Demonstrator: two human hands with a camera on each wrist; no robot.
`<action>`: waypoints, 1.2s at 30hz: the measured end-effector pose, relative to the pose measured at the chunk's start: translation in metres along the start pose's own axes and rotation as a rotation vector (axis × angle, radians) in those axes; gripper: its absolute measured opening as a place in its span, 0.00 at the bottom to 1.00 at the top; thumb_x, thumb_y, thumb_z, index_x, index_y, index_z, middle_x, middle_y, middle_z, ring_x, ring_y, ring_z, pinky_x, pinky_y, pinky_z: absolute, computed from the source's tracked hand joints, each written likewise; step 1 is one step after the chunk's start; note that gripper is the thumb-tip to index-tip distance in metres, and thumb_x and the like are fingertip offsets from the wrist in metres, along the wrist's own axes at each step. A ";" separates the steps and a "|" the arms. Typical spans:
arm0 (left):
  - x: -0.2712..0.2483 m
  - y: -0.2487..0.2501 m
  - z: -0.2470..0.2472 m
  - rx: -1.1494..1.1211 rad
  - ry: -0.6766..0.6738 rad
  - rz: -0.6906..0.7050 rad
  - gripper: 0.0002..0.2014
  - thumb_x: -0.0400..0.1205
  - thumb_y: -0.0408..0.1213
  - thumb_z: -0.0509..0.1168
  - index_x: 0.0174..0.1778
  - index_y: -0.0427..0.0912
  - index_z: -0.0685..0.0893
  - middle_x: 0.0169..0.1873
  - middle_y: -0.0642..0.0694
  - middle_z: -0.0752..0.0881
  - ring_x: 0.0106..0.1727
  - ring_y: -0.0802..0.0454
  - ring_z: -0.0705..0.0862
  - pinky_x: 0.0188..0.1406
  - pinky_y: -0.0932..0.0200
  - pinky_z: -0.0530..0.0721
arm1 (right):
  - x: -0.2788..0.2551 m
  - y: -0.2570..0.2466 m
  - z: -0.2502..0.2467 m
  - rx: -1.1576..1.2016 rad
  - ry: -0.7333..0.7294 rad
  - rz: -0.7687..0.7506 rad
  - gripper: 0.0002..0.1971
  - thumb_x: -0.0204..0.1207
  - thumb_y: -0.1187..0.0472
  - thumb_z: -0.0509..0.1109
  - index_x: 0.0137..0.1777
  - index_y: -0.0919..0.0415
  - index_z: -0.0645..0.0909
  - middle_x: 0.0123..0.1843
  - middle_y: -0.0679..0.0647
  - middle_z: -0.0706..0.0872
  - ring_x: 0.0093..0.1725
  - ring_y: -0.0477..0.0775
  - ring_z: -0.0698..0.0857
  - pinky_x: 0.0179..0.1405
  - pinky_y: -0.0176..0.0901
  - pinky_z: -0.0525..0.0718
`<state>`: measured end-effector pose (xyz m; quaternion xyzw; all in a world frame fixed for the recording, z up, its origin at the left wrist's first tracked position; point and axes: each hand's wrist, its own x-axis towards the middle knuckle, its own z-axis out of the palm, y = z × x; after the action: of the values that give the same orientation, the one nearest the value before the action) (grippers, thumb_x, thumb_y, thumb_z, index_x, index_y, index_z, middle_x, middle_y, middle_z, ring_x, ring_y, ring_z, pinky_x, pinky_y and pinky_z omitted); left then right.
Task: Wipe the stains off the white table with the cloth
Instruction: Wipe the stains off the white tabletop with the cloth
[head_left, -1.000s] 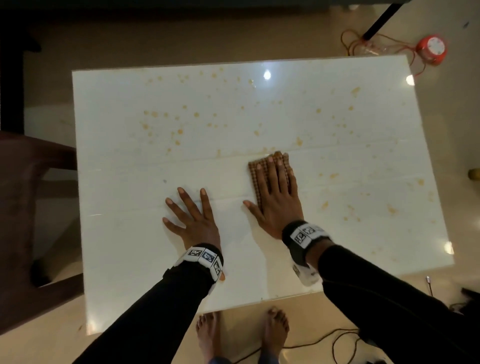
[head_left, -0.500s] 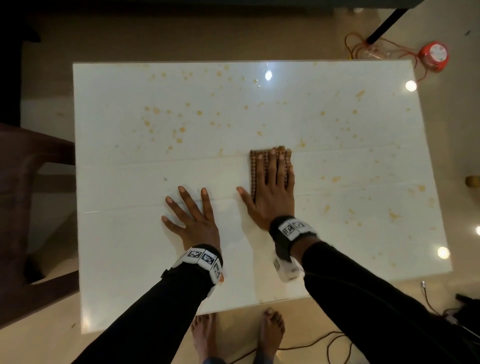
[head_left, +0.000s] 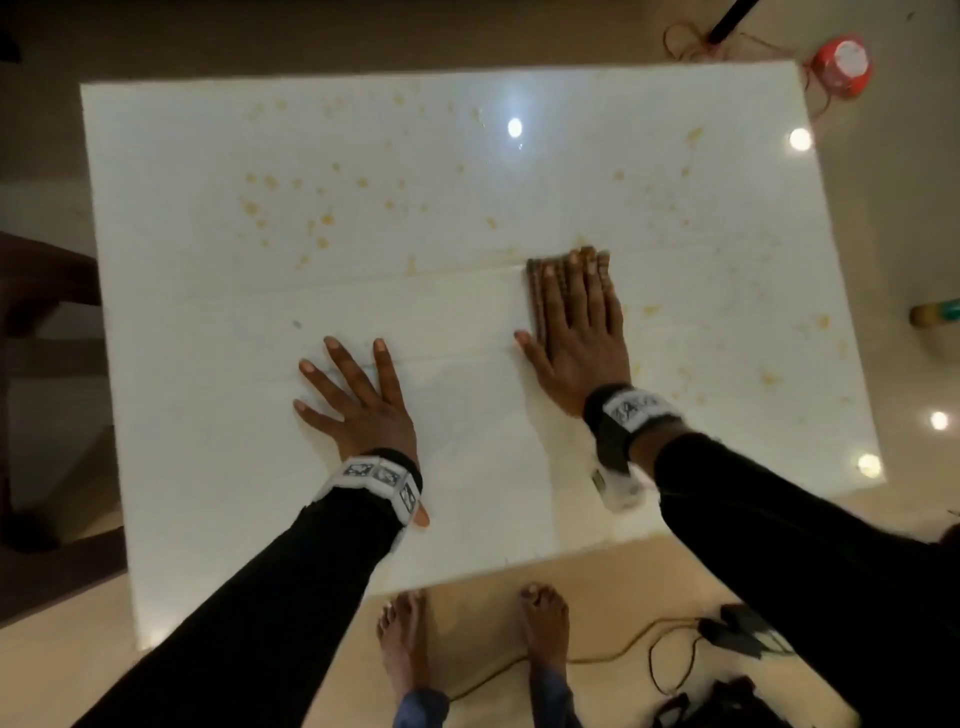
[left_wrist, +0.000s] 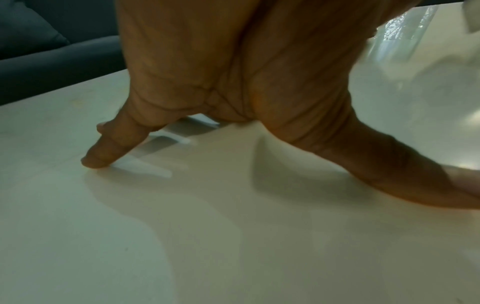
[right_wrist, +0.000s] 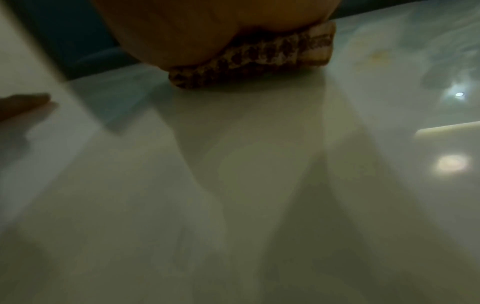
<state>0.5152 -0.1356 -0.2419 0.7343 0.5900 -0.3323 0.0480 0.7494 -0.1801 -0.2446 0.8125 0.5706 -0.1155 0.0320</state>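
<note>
White counter (head_left: 218, 519) nearest us looks clean, and our left hand (head_left: 358, 400) rests there with its fingers (head_left: 337, 358) spread flat, bracing and holding nothing, as it did a second ago. Just beyond, our right hand (head_left: 576, 332) lies flat on the folded checked cloth (head_left: 535, 291), fingers straight and close together, pressing it down rather than gripping it. Over the last second the cloth has slid sideways along the same band, toward the left hand and then back toward the right, so the line where clean surface meets dirty has hardly advanced. Beyond the fingertips the orange stains (head_left: 322, 218) are scattered over the far half, with more to the right (head_left: 769, 376). We judge most of the wiping is yet to come.
</note>
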 end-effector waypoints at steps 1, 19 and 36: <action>0.000 -0.001 -0.001 0.000 0.002 -0.006 0.79 0.66 0.54 0.85 0.84 0.36 0.22 0.83 0.18 0.33 0.83 0.13 0.45 0.76 0.17 0.60 | 0.004 0.001 -0.001 0.018 -0.005 0.040 0.43 0.89 0.31 0.41 0.96 0.58 0.45 0.97 0.64 0.43 0.96 0.68 0.42 0.94 0.69 0.49; -0.021 0.054 -0.041 -0.172 -0.106 0.081 0.54 0.86 0.39 0.67 0.84 0.37 0.23 0.85 0.28 0.28 0.86 0.19 0.40 0.70 0.11 0.64 | -0.001 0.043 0.001 0.030 0.045 0.005 0.43 0.89 0.32 0.46 0.96 0.60 0.49 0.96 0.67 0.48 0.96 0.70 0.48 0.94 0.70 0.51; -0.007 0.089 -0.038 -0.205 -0.127 -0.091 0.83 0.65 0.45 0.88 0.79 0.47 0.13 0.79 0.18 0.24 0.81 0.11 0.35 0.66 0.08 0.59 | -0.006 0.054 -0.003 0.031 -0.031 -0.010 0.44 0.89 0.30 0.42 0.96 0.59 0.43 0.97 0.65 0.40 0.96 0.67 0.40 0.94 0.68 0.45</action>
<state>0.6104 -0.1508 -0.2372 0.6756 0.6492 -0.3179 0.1450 0.7982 -0.2038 -0.2442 0.8080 0.5724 -0.1370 0.0276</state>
